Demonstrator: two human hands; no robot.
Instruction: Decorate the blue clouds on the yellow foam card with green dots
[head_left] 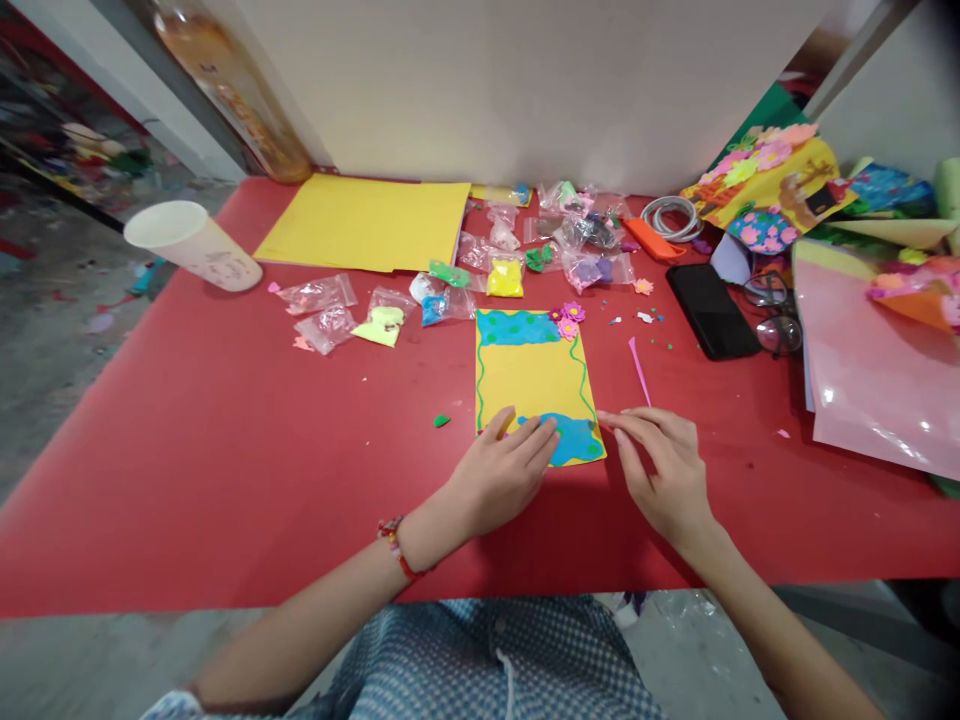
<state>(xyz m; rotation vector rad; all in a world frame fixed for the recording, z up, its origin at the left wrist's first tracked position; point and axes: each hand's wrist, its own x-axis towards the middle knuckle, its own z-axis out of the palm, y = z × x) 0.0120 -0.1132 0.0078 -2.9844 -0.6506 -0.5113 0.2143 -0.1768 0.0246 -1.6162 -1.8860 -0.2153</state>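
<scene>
A yellow card (pixel 525 382) lies on the red table, with blue clay bands at its top and bottom, green wavy lines down both sides and pink flowers (pixel 571 318) at its upper right corner. My left hand (pixel 506 470) rests over the card's lower left part, fingers apart, nothing seen in it. Beside the card's lower right edge is my right hand (pixel 664 470), its index fingertip at the edge and its thumb apart from it; no held thing shows. A pink stick tool (pixel 639 370) lies just beyond my right hand. Left of the card sits a green clay bit (pixel 442 421).
Clay packets (pixel 505 278), yellow sheets (pixel 367 222) and a tilted paper cup (pixel 193 245) are towards the back and left. On the right are a black phone (pixel 712 311), glasses (pixel 778 334), an orange tool (pixel 652 240), a cable (pixel 671 219) and pink sheets (pixel 877 370). A bottle (pixel 236 95) stands behind.
</scene>
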